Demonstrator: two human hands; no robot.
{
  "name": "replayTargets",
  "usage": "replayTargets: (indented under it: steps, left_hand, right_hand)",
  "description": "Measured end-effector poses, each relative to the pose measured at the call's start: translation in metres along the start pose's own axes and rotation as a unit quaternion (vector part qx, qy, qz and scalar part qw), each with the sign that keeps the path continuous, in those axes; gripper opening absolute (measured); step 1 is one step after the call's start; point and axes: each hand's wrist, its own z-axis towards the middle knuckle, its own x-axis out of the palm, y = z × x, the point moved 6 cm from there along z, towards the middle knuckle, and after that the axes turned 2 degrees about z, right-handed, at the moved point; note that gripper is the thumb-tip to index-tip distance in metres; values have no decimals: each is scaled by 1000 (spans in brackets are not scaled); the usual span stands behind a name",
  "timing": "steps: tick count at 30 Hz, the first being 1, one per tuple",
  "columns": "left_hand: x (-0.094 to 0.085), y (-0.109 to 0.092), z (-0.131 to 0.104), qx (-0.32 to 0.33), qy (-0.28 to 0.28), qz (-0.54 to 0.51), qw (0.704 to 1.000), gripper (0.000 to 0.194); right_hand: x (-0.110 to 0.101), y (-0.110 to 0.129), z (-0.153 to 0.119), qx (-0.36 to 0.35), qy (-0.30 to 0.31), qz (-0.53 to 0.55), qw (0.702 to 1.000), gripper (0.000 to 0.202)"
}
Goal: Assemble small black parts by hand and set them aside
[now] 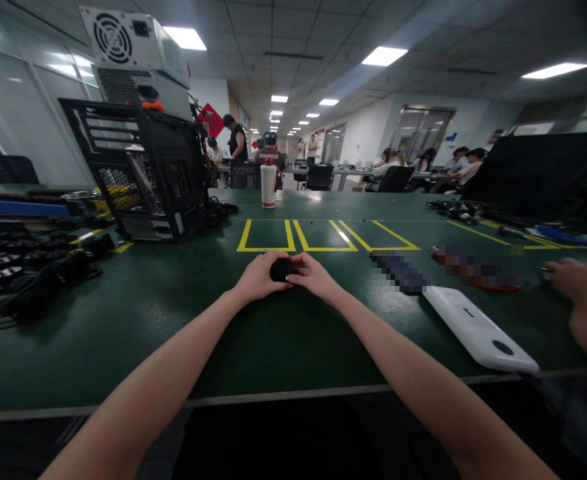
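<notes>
clamping fingers of left hand [258, 277] and right hand [317, 279] on a black object [280, 270].

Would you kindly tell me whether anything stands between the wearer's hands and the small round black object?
Nothing visible does: the bare left hand curls around that small black object, and the bare right hand touches its right side.

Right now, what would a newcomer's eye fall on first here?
Probably the black case at left, with two silver boxes stacked on top. Next comes the small black thing held between the left hand and the right hand at centre, then the white slab at right, by the front edge of the table.
</notes>
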Motion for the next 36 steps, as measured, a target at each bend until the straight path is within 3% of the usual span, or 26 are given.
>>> replayTargets:
  steps: [7, 13, 24, 31, 36]
  left_hand:
    - [0, 1, 0, 0, 4, 0, 1000, 59]
    - [-1, -1, 0, -2, 5, -4, 1000, 59]
    - [-1, -1, 0, 0, 6, 1, 1000, 59]
    - [1, 1, 0, 1, 1, 0, 1000, 60]
    - [0, 0, 0, 4, -4, -9, 1000, 58]
  right_hand:
    - [-2, 0, 1, -12, -21, -4, 1000, 23]
    - [-2, -6, 3, 1, 4, 4, 1000, 36]
    - [-1, 1, 0, -4, -19, 12, 1000, 23]
    - [-1, -1, 1, 25, -11, 22, 999, 32]
    - [-1, -1, 0, 2, -7, 17, 1000, 35]
